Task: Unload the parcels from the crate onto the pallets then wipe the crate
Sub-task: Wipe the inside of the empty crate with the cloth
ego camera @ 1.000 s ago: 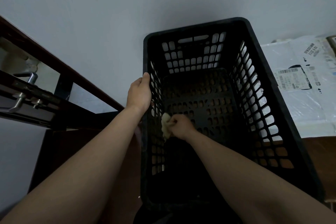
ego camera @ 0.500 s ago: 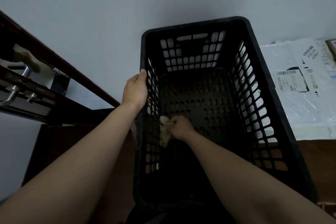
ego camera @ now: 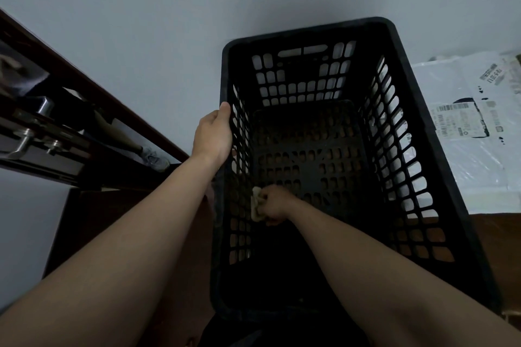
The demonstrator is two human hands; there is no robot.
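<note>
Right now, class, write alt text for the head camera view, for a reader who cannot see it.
A person's right hand holds a pale cloth against the inner left wall of a black crate, near its floor, while the left hand grips the crate's left rim. A white labelled parcel lies beside the crate on its right.

One camera only, worn on my head: it faces forward and steeply down, near, into the crate (ego camera: 310,36) before me.

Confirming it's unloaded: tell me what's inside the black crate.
The crate holds only the right hand gripping a cloth near its left wall; its near floor is dark, arm-covered.
</note>
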